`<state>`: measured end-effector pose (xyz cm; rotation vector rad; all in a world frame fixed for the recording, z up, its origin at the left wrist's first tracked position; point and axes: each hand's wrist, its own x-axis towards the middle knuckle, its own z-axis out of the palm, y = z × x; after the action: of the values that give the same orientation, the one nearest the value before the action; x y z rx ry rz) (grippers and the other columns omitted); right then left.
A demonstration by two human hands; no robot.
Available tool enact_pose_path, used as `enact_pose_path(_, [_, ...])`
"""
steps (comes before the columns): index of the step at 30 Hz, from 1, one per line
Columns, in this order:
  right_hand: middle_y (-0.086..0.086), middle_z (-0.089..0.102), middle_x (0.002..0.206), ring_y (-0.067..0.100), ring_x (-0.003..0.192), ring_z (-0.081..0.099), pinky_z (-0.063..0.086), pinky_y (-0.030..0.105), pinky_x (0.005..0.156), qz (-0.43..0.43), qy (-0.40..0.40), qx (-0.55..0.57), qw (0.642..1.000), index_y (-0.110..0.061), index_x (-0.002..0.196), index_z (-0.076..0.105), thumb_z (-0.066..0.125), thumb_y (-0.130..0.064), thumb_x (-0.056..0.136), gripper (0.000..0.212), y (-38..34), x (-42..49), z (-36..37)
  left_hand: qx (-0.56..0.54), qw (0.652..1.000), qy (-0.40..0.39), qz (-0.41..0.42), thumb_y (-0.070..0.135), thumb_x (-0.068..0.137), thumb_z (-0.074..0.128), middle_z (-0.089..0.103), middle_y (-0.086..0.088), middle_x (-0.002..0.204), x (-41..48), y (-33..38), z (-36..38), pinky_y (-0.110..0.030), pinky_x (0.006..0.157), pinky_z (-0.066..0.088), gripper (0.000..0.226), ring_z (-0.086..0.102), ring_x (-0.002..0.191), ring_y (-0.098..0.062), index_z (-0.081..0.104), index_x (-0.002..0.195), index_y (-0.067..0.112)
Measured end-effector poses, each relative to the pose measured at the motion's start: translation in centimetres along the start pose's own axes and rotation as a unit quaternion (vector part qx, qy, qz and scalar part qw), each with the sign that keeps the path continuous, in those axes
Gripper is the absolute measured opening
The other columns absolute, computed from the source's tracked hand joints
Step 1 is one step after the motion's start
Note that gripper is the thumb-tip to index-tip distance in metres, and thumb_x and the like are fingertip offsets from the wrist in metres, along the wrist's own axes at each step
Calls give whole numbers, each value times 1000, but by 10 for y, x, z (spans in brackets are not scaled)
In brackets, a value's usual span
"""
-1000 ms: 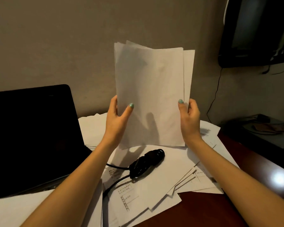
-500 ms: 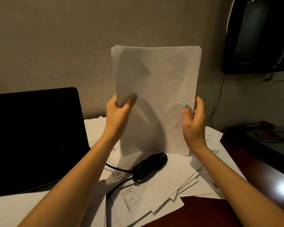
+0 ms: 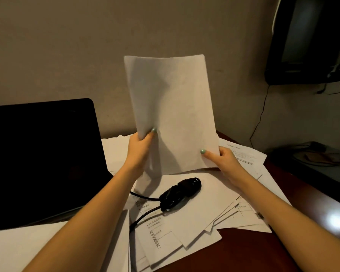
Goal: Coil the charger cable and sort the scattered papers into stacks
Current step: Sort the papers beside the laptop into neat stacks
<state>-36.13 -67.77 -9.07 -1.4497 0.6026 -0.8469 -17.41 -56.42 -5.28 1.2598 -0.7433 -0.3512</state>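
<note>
I hold a squared-up sheaf of white papers [image 3: 173, 107] upright above the desk. My left hand [image 3: 139, 148] grips its left edge, thumb on the front. My right hand [image 3: 222, 160] pinches the lower right corner. The sheaf's bottom edge hangs just above or touches the papers lying on the desk. Below it a black charger cable [image 3: 180, 190] lies bundled in a coil on scattered printed sheets [image 3: 200, 218], with two strands trailing left and down. More loose papers [image 3: 243, 156] spread out to the right behind my right hand.
An open black laptop [image 3: 41, 158] stands at the left, with white paper [image 3: 18, 246] in front of it. The dark red desk [image 3: 306, 203] shows at the right. A dark screen [image 3: 310, 40] hangs on the wall at upper right, a thin wire dropping from it.
The sheets, fanned out a second ago, are now aligned into one even sheaf. The sheaf has dropped lower toward the desk, and my right hand has slid down to its bottom corner.
</note>
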Motion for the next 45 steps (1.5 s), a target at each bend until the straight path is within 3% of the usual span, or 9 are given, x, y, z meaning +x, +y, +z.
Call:
enact_pose_path(3, [9,71,99,23,88,70,59,32,68,-31,56,42,997,-9,106,63,64,-14,90,17,-5,7,1,-97,994,24,-53,19,94,61,66,3,89,4,5,6,-29,77,53,3,63,82,-16,62,91,20])
enact_pose_path(6, [6,68,98,22,88,67,59,38,76,-42,99,116,987,-16,102,60,62,-9,91,14,-17,10,2,-153,985,19,-81,23,92,65,67,-7,100,1,17,20,-39,88,52,25,64,93,-25,61,112,9])
enact_pose_path(10, [2,68,95,18,85,66,57,36,71,-60,150,201,966,-18,101,62,58,-7,93,14,-42,0,-4,-162,983,-9,-91,24,92,65,64,-6,106,-11,26,34,-38,87,51,23,63,95,-22,56,110,14])
enact_pose_path(17, [0,63,95,16,85,62,55,40,81,-103,186,116,970,-17,103,55,51,-7,97,13,-91,-39,-22,-85,993,-60,-58,12,92,62,64,-4,96,-25,73,14,-36,75,55,18,63,83,-21,56,109,11])
enact_pose_path(23, [0,64,94,18,85,63,55,35,76,-76,145,69,984,-11,104,55,49,-9,99,8,-105,-79,-17,-22,999,40,-2,8,90,60,60,-5,94,-56,114,-49,-33,48,56,30,62,81,-23,50,119,9])
enact_pose_path(31, [7,66,101,19,83,65,55,33,75,-87,80,4,993,-1,113,59,58,-9,94,21,-97,-116,46,174,981,82,25,12,89,67,57,-3,79,-139,128,-162,-24,62,50,10,58,72,-15,59,84,8])
enact_pose_path(40, [10,64,113,19,88,65,55,20,65,-54,-41,-65,996,3,121,57,62,-12,92,32,-68,-158,122,299,945,0,-132,11,83,68,64,-2,71,-231,152,-292,-14,46,46,8,57,66,-13,66,76,10])
enact_pose_path(43, [11,64,111,12,76,63,53,16,58,-38,-93,-115,988,3,121,58,62,-11,92,32,-58,-168,140,384,905,-2,-184,26,79,71,58,-12,73,-254,153,-322,-26,55,42,16,49,62,-20,75,68,14])
enact_pose_path(45, [14,65,112,16,78,64,55,23,67,-23,-123,-168,978,4,120,58,62,-10,92,32,-51,-171,150,435,877,-1,-204,33,85,68,59,-14,75,-267,155,-333,-30,59,39,21,50,62,-22,74,75,15])
